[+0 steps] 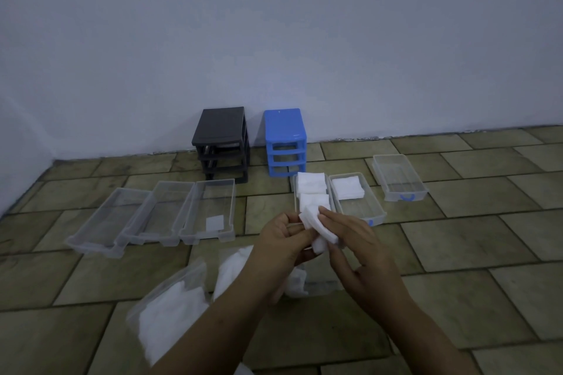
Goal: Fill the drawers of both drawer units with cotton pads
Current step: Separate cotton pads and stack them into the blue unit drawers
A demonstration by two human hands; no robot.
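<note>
Hands: my left hand and right hand together pinch a small stack of cotton pads.
Open room: bare tiled floor to my right.
Drawers: three clear ones left; the three on the right, two holding pads.
Units: black unit and blue unit against the wall.
In the way: pad bags just below my wrists.

My left hand and right hand meet before me, forearms converging from below; fingers of both curl round a small stack of white square cotton pads, thumbs uppermost.
</note>
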